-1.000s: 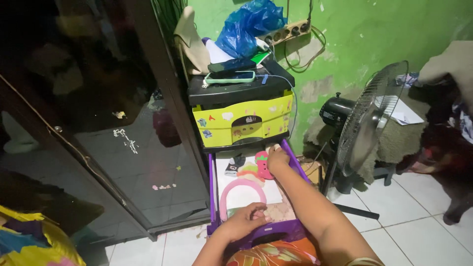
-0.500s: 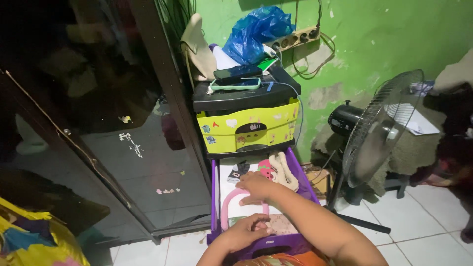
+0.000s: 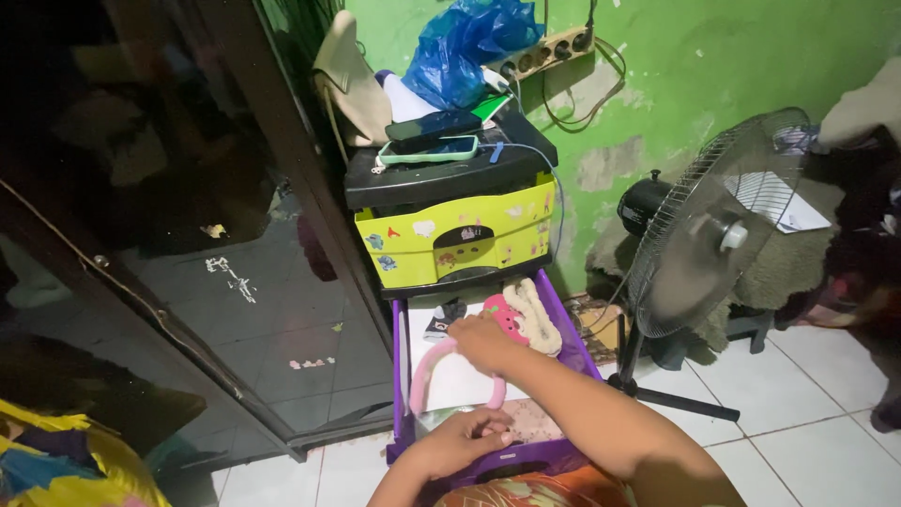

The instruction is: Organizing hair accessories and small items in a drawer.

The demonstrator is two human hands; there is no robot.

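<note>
Her right hand [image 3: 483,340] lies curled over the pink headband [image 3: 434,374] inside the purple drawer [image 3: 401,376], fingers loosely grasping its top. The left hand [image 3: 462,441] grips the drawer's front edge.

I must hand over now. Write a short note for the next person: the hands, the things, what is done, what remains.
Left hand: rests on the front edge of the purple drawer, which is pulled out.
Right hand: inside the drawer, on the pink headband, beside the pink comb and the cream comb.
Done: drawer open.
Left: items lie in it; drawer not shut.
</note>
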